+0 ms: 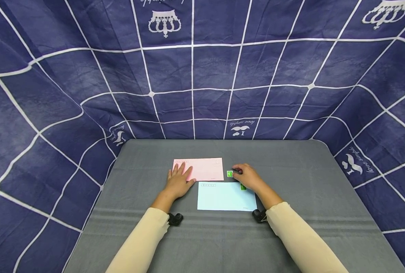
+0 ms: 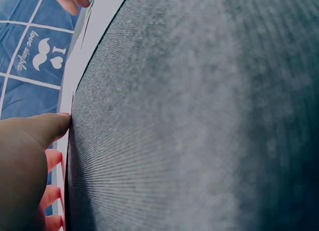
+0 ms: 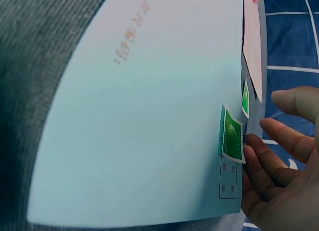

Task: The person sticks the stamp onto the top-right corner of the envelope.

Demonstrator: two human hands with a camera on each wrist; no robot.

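My left hand (image 1: 179, 184) lies flat on the left part of a pink envelope (image 1: 207, 169), fingers spread, its thumb by the lower edge. In the left wrist view that thumb (image 2: 52, 127) sits at the paper's edge. Beyond the pink envelope's right end, a green stamp (image 1: 230, 173) is on the grey tabletop. My right hand (image 1: 250, 178) hovers beside it, with thumb and forefinger apart in the right wrist view and nothing between them. Below it is a light blue envelope (image 1: 224, 197), bearing a second green stamp (image 3: 233, 136) near its top right corner, partly covered by the hand in the head view.
The grey table (image 1: 291, 163) reaches out on all sides of the envelopes. Behind it and at both sides hangs a navy curtain (image 1: 216, 68) with white grid lines. Black wrist devices (image 1: 175, 219) are worn near both cream sleeves (image 1: 141, 242).
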